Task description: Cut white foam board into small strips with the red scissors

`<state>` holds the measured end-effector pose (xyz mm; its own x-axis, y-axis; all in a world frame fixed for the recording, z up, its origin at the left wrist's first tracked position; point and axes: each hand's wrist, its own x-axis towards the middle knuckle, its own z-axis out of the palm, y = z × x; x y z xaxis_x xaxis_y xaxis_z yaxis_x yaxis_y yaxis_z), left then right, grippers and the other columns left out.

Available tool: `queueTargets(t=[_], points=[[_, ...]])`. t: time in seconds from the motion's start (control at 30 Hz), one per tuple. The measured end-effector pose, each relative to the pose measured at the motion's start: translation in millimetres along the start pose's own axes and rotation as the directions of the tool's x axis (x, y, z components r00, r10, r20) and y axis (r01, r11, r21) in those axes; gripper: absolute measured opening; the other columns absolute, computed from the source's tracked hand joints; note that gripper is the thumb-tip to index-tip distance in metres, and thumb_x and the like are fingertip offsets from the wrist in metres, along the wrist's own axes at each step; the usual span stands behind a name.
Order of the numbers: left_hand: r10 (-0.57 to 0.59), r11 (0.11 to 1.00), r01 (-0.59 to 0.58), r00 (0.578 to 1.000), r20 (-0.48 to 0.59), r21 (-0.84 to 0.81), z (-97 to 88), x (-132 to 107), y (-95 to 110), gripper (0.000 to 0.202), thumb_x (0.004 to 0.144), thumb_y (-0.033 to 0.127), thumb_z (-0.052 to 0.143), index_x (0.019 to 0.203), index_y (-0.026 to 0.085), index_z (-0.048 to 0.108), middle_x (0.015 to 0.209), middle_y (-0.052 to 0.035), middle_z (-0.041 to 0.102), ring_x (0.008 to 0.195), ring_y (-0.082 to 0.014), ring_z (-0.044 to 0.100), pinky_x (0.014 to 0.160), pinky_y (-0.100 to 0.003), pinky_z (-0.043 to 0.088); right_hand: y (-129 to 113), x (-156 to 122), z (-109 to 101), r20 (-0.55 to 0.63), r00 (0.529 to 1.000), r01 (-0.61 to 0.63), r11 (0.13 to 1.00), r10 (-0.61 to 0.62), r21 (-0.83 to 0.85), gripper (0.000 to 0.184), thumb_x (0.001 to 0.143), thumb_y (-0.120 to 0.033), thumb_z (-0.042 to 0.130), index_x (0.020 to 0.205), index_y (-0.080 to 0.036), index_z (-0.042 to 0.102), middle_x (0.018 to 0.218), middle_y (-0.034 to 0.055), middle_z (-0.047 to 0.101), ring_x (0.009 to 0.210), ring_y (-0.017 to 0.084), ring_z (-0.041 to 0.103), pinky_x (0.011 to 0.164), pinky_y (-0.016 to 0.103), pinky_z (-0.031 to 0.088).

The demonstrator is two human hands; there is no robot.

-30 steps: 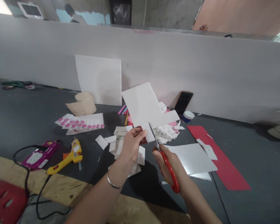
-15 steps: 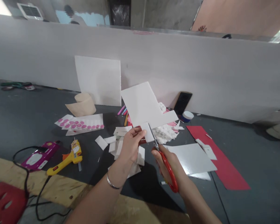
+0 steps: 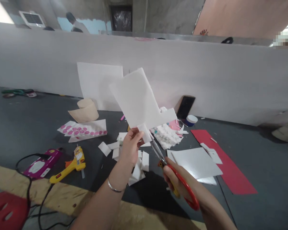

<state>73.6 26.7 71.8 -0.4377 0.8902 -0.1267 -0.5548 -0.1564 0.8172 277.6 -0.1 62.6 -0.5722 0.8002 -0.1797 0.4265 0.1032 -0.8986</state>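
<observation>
My left hand pinches a large white foam sheet by its lower edge, with a small white rectangular piece laid over that edge under my thumb. The sheet is held up at a tilt and has a strip jutting out to the right. My right hand grips scissors with red handles; their blade tips sit close to the small piece's right side, and I cannot tell whether they touch it. Below my left hand lie several cut white pieces. A heap of white scraps lies behind the scissors.
At left are a yellow glue gun, a purple box with a cable and paper strips with pink dots. On the right lie a red sheet and a glossy sheet. A phone leans against the white partition.
The scissors have drawn back down and right from the foam sheet. My left hand has shifted the sheet and small piece slightly left, and the sheet's top has risen.
</observation>
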Motion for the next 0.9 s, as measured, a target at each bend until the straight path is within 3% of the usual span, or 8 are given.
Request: queueTargets(t=[0.1, 0.23, 0.37, 0.43, 0.53, 0.67, 0.8, 0.9], points=[[-0.001, 1.0, 0.001, 1.0, 0.03, -0.002, -0.9, 0, 6, 0.04, 0.06, 0.03, 0.087, 0.092, 0.018, 0.068, 0.092, -0.0032, 0.071, 0.079, -0.0162, 0.066, 0.068, -0.028, 0.052, 20, -17, -5, 0.045, 0.997, -0.064, 0.991, 0.059, 0.12, 0.044, 0.098, -0.061, 0.041, 0.102, -0.02, 0.056, 0.068, -0.0023, 0.054, 0.056, 0.014, 0.051, 0.053, 0.026, 0.043], [-0.04, 0.999, 0.043, 0.996, 0.083, -0.03, 6.6, -9, 7, 0.039, 0.061, 0.028, 0.088, 0.093, 0.018, 0.069, 0.094, -0.0043, 0.072, 0.082, -0.0173, 0.067, 0.069, -0.029, 0.054, 34, -20, -9, -0.208, 0.978, 0.096, 0.949, -0.033, 0.3, 0.043, 0.092, -0.056, 0.057, 0.117, -0.021, 0.051, 0.074, -0.0017, 0.057, 0.059, 0.015, 0.054, 0.056, 0.027, 0.046], [-0.113, 0.985, 0.129, 0.984, 0.137, -0.114, 21.7, -31, -2, 0.033, 0.065, 0.024, 0.086, 0.093, 0.019, 0.071, 0.094, -0.0024, 0.074, 0.086, -0.0164, 0.068, 0.071, -0.027, 0.054, 19, -2, 2, -0.536, 0.844, 0.315, 0.823, -0.015, 0.472, 0.051, 0.078, -0.046, 0.077, 0.115, -0.026, 0.049, 0.101, 0.0056, 0.068, 0.091, 0.021, 0.068, 0.074, 0.032, 0.054], [-0.152, 0.975, 0.17, 0.98, 0.132, -0.143, 29.6, -45, -7, 0.029, 0.064, 0.023, 0.086, 0.089, 0.019, 0.072, 0.092, -0.0015, 0.074, 0.084, -0.0163, 0.068, 0.069, -0.026, 0.054, 6, 10, 10, -0.616, 0.787, 0.401, 0.732, 0.032, 0.551, 0.052, 0.073, -0.042, 0.082, 0.112, -0.027, 0.05, 0.103, 0.004, 0.069, 0.094, 0.021, 0.068, 0.077, 0.033, 0.055], [-0.177, 0.964, 0.199, 0.975, 0.132, -0.175, 37.5, -61, -12, 0.024, 0.064, 0.022, 0.086, 0.082, 0.018, 0.072, 0.088, -0.002, 0.075, 0.081, -0.0182, 0.069, 0.068, -0.028, 0.054, -8, 23, 17, -0.638, 0.767, 0.46, 0.636, 0.068, 0.62, 0.049, 0.072, -0.035, 0.082, 0.11, -0.028, 0.052, 0.095, -0.0016, 0.066, 0.082, 0.016, 0.066, 0.069, 0.028, 0.054], [-0.174, 0.963, 0.196, 0.976, 0.131, -0.185, 39.4, -70, -14, 0.022, 0.064, 0.021, 0.085, 0.082, 0.017, 0.072, 0.087, -0.0034, 0.076, 0.081, -0.0194, 0.07, 0.072, -0.032, 0.056, -13, 27, 17, -0.643, 0.764, 0.492, 0.592, 0.058, 0.638, 0.044, 0.074, -0.032, 0.08, 0.109, -0.027, 0.054, 0.087, -0.0048, 0.062, 0.069, 0.012, 0.061, 0.062, 0.026, 0.052], [-0.166, 0.968, 0.185, 0.979, 0.117, -0.172, 39.4, -72, -16, 0.022, 0.063, 0.021, 0.086, 0.081, 0.018, 0.073, 0.082, -0.001, 0.075, 0.075, -0.0165, 0.069, 0.068, -0.028, 0.054, -12, 27, 15, -0.615, 0.788, 0.469, 0.625, 0.023, 0.624, 0.045, 0.076, -0.032, 0.079, 0.113, -0.027, 0.053, 0.091, -0.0035, 0.062, 0.068, 0.013, 0.061, 0.063, 0.028, 0.052], [-0.167, 0.973, 0.18, 0.981, 0.099, -0.145, 40.0, -73, -17, 0.026, 0.059, 0.021, 0.088, 0.081, 0.017, 0.074, 0.081, -0.0014, 0.075, 0.073, -0.0151, 0.067, 0.063, -0.024, 0.052, -13, 26, 14, -0.636, 0.771, 0.447, 0.696, 0.019, 0.562, 0.045, 0.075, -0.033, 0.079, 0.111, -0.026, 0.053, 0.095, -0.0007, 0.063, 0.08, 0.017, 0.064, 0.07, 0.031, 0.054]])
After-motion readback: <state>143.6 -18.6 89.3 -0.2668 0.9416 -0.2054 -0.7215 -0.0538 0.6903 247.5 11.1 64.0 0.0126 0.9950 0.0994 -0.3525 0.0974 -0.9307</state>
